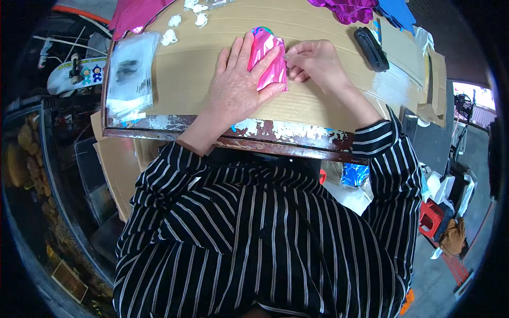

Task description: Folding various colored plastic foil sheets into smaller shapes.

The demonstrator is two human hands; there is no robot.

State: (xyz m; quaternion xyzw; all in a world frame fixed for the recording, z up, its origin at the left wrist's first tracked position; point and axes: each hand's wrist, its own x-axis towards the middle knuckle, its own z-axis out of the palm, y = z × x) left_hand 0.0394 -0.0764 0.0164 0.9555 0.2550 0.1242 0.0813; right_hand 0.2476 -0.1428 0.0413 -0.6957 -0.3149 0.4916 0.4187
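A folded piece of shiny pink foil (272,72), with a green and blue patch at its far end, lies on the cardboard-covered table. My left hand (233,82) rests flat over its left side, fingers stretched out and thumb along the near edge. At the foil's right edge is my right hand (316,61), its fingers curled into a pinch. Whatever sits between those fingertips is too small to make out.
Clear plastic bags (130,74) lie at the left, beyond them small white pieces (168,37) and pink foil (139,15). To the right are a long black object (371,49) and thin clear strips (392,85). Purple foil (347,9) lies at the back. The worn table edge (286,130) is near me.
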